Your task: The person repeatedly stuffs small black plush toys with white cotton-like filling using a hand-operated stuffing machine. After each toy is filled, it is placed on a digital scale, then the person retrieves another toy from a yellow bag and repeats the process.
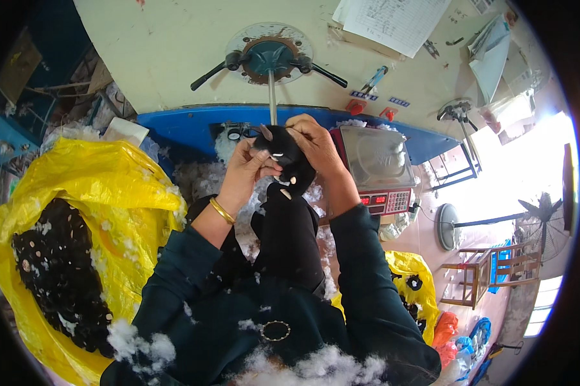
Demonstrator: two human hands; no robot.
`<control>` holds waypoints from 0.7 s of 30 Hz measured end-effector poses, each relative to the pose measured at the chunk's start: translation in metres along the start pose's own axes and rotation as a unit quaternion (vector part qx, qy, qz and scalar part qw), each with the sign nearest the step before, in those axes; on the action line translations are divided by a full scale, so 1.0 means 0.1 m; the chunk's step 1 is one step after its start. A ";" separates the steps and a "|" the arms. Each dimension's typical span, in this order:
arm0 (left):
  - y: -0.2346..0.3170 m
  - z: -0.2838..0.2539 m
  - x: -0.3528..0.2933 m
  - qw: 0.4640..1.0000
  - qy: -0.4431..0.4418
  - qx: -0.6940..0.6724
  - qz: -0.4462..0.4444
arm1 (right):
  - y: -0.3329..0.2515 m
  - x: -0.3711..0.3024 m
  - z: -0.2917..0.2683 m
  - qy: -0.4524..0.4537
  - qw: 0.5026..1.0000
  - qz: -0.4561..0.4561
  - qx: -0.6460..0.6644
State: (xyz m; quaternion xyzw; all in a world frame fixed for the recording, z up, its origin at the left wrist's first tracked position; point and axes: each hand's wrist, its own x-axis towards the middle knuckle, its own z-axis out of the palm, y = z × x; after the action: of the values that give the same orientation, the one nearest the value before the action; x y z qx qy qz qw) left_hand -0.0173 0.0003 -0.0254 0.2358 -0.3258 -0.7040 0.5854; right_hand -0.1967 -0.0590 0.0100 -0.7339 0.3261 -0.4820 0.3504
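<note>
A small black plush toy (291,161) with a pinkish ear and pale patches sits between my hands, above my lap. A thin metal tube (272,96) runs from the machine on the table down to the toy's top edge; whether its end is inside the toy is hidden. My left hand (243,172), with a gold bangle at the wrist, pinches the toy's left side near the ear and pale parts. Round the toy's upper right side, close to the tube, my right hand (319,148) is closed.
A yellow sack (110,167) of black plush pieces stands at left; another yellow sack (422,270) lies at right. A weighing scale (377,161) sits beside my right forearm. The machine's round plate (242,42) has two black levers. White stuffing fluff (145,341) is scattered about. Papers (396,26) lie on the table.
</note>
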 end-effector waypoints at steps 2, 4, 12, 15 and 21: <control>-0.01 0.06 -0.03 0.996 0.042 0.059 0.043 | -0.33 -0.10 -0.02 -0.016 0.995 0.081 -0.057; -0.09 0.06 -0.05 0.979 0.086 0.159 0.098 | -0.78 -0.13 0.10 -0.067 0.973 0.019 -0.220; 0.40 0.54 -0.01 0.983 0.116 0.144 0.018 | -0.49 0.26 -0.18 -0.150 0.963 0.183 0.128; 0.37 0.57 -0.04 0.984 0.129 0.123 0.024 | -0.33 0.25 -0.19 -0.182 0.956 0.163 0.161; 0.21 0.53 -0.10 0.989 0.087 0.120 -0.028 | -0.11 0.03 -0.21 -0.184 0.978 0.076 0.064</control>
State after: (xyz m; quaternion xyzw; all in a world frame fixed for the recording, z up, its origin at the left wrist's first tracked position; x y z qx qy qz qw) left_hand -0.0387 0.0171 0.0252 0.3736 -0.3488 -0.6527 0.5592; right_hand -0.2141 -0.0600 0.0272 -0.7592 0.2794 -0.3303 0.4863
